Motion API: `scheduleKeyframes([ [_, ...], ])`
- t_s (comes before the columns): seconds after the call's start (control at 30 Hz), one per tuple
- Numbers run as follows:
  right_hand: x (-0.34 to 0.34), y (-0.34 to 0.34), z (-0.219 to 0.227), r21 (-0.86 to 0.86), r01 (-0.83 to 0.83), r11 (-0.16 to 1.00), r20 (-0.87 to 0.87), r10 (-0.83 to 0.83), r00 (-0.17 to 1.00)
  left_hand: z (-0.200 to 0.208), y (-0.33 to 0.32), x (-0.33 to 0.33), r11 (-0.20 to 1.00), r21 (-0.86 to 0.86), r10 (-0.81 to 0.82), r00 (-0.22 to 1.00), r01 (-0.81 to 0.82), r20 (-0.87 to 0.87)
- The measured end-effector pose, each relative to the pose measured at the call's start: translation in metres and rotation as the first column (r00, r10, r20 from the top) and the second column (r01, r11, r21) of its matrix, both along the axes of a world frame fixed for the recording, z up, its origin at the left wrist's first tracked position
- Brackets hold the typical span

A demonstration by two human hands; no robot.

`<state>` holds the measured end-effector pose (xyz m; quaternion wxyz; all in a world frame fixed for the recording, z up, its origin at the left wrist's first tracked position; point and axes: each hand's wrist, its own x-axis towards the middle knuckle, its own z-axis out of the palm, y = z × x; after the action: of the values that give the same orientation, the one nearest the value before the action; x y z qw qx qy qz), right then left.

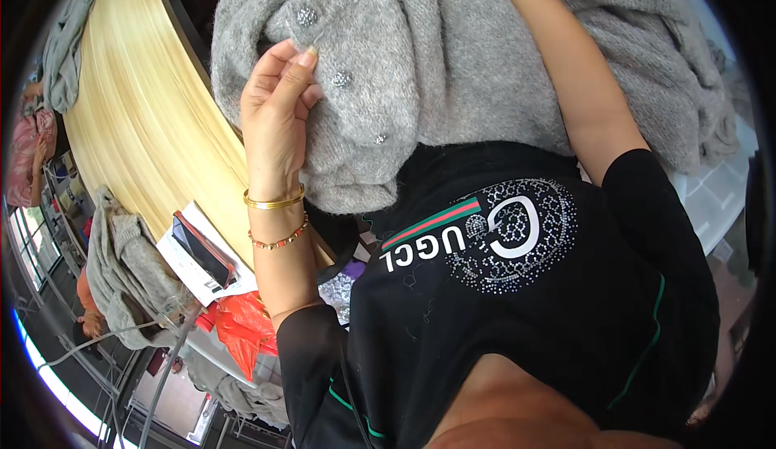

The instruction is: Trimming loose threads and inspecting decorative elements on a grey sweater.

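Note:
A fuzzy grey knitted cardigan [485,69] lies bunched up in front of my body and covers the upper part of the view. Down its edge sit round, sparkly silver buttons: one upper button [305,17], a middle button [341,80] and a lower button [380,139]. My left hand [277,93] is closed in a pinch at this edge, between the upper and middle buttons. A thin pale strand shows by its fingertips; the exact grip is partly hidden. My right forearm stretches over the cardigan to the upper edge, where the hand leaves the picture.
A pale wooden table [133,85] curves along the left. Beside it are a dark phone [202,248] on white paper, a red plastic bag [242,328] and more grey knitwear [129,263]. Another person [36,150] is at the far left. A whitish plastic surface [719,198] lies at right.

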<state>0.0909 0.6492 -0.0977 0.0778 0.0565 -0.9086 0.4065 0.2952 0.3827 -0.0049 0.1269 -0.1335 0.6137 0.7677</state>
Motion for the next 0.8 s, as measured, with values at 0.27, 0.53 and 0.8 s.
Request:
scheduleKeyframes([
  [0.27, 0.086, -0.010, 0.130, -0.583, -0.360, 0.728, 0.128, 0.521, 0.844, 0.003, 0.003, 0.001, 0.996, 0.046, 0.075, 0.997, -0.074, -0.024],
  [0.53, 0.095, -0.048, 0.066, -0.755, -0.536, 0.378, 0.030, 0.837, 0.546, 0.008, 0.004, 0.010, 0.999, 0.044, 0.018, 0.997, -0.015, -0.071],
  [0.8, 0.099, -0.035, 0.084, -0.916, -0.218, 0.336, 0.256, 0.909, 0.329, 0.016, 0.017, 0.011, 0.998, -0.005, 0.055, 0.997, -0.055, -0.058],
])
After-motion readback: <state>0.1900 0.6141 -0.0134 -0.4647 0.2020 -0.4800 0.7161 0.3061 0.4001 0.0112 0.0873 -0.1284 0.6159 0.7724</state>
